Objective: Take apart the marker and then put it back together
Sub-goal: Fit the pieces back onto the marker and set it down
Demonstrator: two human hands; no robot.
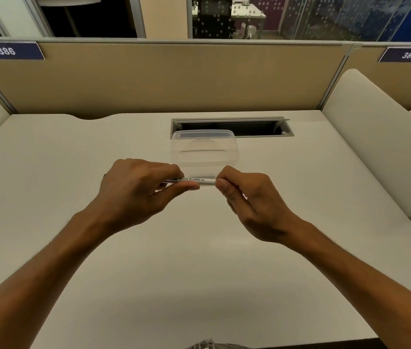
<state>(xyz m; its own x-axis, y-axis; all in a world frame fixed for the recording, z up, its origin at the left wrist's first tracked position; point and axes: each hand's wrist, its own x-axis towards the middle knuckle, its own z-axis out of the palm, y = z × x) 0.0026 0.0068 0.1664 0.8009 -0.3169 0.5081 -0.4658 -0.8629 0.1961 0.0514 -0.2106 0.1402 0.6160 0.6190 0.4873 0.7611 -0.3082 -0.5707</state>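
Right now you hold the whiteboard marker (194,180) level above the white desk (199,273), its white barrel running left to right between your hands. Your left hand (134,190) is curled around the left part of the barrel, thumb beneath. Your right hand (247,200) pinches the right end with its fingertips (220,183). Just behind the marker, a clear plastic container (205,149) rests on the desk, in front of the cable slot (257,127).
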